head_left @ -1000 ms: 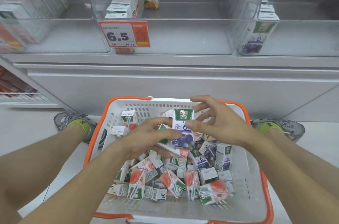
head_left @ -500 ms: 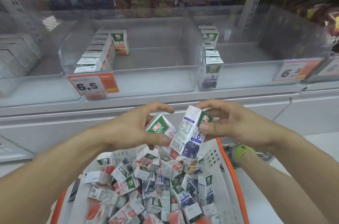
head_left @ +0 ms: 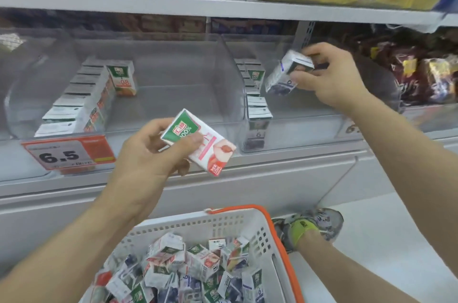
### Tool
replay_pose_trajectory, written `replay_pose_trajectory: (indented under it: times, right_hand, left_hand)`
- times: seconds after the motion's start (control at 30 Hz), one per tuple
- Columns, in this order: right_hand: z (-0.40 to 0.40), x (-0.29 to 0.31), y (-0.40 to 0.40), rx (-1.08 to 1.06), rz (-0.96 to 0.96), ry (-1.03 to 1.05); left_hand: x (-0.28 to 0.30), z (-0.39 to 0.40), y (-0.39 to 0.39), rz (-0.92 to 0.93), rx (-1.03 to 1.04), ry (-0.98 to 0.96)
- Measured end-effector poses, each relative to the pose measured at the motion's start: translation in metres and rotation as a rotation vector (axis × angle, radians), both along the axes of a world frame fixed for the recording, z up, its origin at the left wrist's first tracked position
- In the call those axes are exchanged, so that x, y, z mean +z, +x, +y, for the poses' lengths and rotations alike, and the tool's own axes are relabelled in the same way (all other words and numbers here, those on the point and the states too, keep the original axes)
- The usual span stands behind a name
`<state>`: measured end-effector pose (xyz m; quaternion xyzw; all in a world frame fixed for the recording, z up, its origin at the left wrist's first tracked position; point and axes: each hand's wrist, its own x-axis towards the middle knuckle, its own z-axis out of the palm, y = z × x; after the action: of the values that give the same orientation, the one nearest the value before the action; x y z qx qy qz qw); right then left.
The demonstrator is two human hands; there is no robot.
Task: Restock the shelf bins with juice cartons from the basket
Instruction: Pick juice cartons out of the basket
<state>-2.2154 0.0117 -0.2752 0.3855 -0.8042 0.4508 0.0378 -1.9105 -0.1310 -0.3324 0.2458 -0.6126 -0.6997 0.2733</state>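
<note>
Your left hand (head_left: 151, 154) grips a peach juice carton (head_left: 199, 141) between thumb and fingers, holding it tilted in front of the near edge of the middle shelf bin (head_left: 173, 94). That bin holds a row of cartons (head_left: 79, 102) along its left wall, with one orange-labelled carton (head_left: 122, 78) standing at the far end of the row. Your right hand (head_left: 329, 79) is closed around a blueberry juice carton (head_left: 285, 74), held tilted above the right shelf bin (head_left: 297, 124), just right of the row of blueberry cartons (head_left: 255, 97) lined along that bin's left wall. The basket (head_left: 275, 235), white with an orange rim, sits near and below, with a loose heap of mixed cartons (head_left: 188, 270) inside. A price tag (head_left: 67, 154) reading 6.5 hangs at the front of the middle bin.
</note>
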Motion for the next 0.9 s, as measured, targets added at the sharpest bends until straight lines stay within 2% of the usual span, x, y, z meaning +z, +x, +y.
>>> replay_pose_trajectory:
  times: [0.1, 0.2, 0.37, 0.5, 0.53, 0.6, 0.7, 0.8, 0.9]
  right_hand:
    - [-0.037, -0.002, -0.037, -0.067, 0.088, 0.21]
    - [-0.073, -0.02, -0.051, -0.039, 0.014, 0.316]
    - [-0.108, -0.051, -0.053, -0.054, -0.199, 0.234]
    - [-0.096, -0.05, -0.055, -0.061, -0.409, 0.194]
    - [-0.088, -0.048, -0.057, -0.056, -0.389, 0.219]
    - [-0.072, -0.038, -0.054, -0.068, -0.224, 0.275]
    - [-0.041, -0.011, -0.016, -0.085, -0.043, 0.182]
    - [-0.009, 0.021, 0.049, 0.148, -0.145, 0.124]
    - [0.005, 0.033, 0.111, 0.454, -0.319, 0.303]
  left_hand:
    - [-0.004, -0.002, 0.0, -0.008, 0.024, -0.008]
    - [-0.007, -0.003, -0.002, -0.03, 0.063, -0.003]
    - [-0.007, 0.003, -0.007, -0.046, 0.134, 0.017]
    - [-0.001, 0.005, -0.006, -0.058, 0.117, 0.053]
    - [0.001, 0.006, -0.005, -0.058, 0.107, 0.061]
    - [0.005, 0.008, -0.002, -0.054, 0.1, 0.072]
    - [0.006, 0.008, 0.003, -0.069, 0.109, 0.099]
    - [0.008, 0.008, 0.008, -0.121, 0.099, 0.116]
    - [0.015, 0.006, 0.018, -0.188, 0.044, 0.057]
